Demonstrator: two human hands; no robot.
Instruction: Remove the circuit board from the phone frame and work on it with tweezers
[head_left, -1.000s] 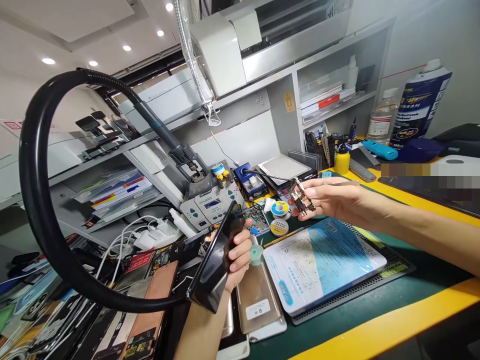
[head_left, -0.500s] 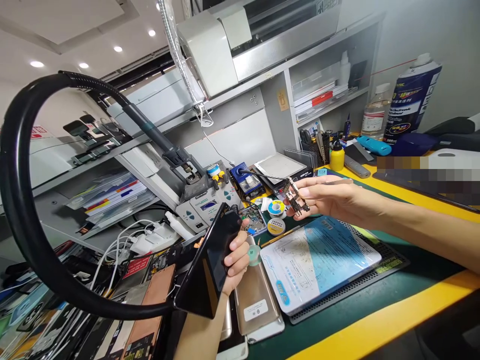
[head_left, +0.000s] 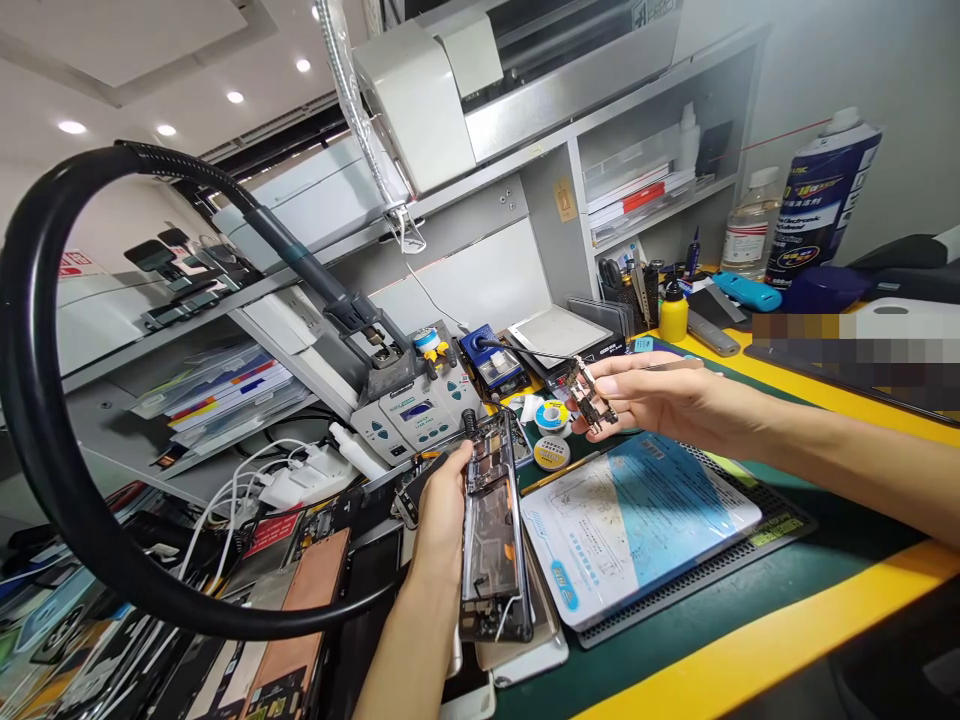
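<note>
My left hand (head_left: 445,492) is closed on the edge of an opened phone frame (head_left: 495,540), whose dark inner side faces up with thin cables and metal parts showing. It is held tilted over other phones on the bench. In my right hand (head_left: 651,388), between thumb and fingers, is a small phone circuit board (head_left: 589,397). The board is above the far edge of a blue and white box (head_left: 645,520), near a solder spool (head_left: 553,417). A thin pointed metal tool, perhaps tweezers (head_left: 675,366), also lies across that hand.
A thick black hose (head_left: 30,400) loops on the left, in front of a soldering station (head_left: 416,412). Dismantled phones (head_left: 315,590) crowd the lower left. A yellow bottle (head_left: 673,312) and a spray can (head_left: 821,205) stand at the back right.
My left hand has turned the phone frame over, from its black glossy face to its open inner side, and lowered it slightly to the right. My right hand stays nearly still.
</note>
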